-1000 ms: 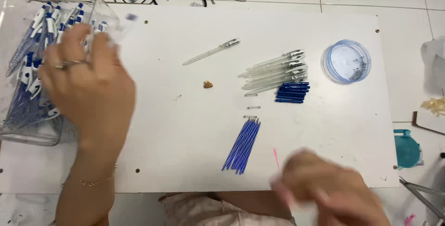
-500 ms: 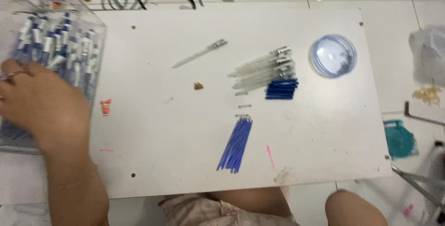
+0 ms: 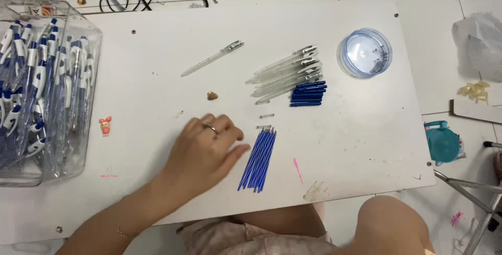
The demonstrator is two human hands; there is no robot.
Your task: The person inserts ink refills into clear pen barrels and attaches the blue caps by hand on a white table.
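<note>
- Blue refills [image 3: 258, 160]: a bundle lying on the white board [image 3: 366, 145], near its front edge; long axis near-vertical in view, tops leaning right toward the springs [image 3: 265, 116].
- Left hand [image 3: 206, 153]: empty, fingers spread flat, fingertips just beside the bundle.
- Step, as judged: reaching to pick one refill; this calls for a fine pinch.
- Right hand: out of view.
- Clear barrels [image 3: 287, 72] and blue caps [image 3: 308, 93] lie beyond.

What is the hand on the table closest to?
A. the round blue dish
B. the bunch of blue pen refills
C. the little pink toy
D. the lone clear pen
B: the left hand lies flat with its fingers reaching almost to the bunch of blue pen refills.
</note>
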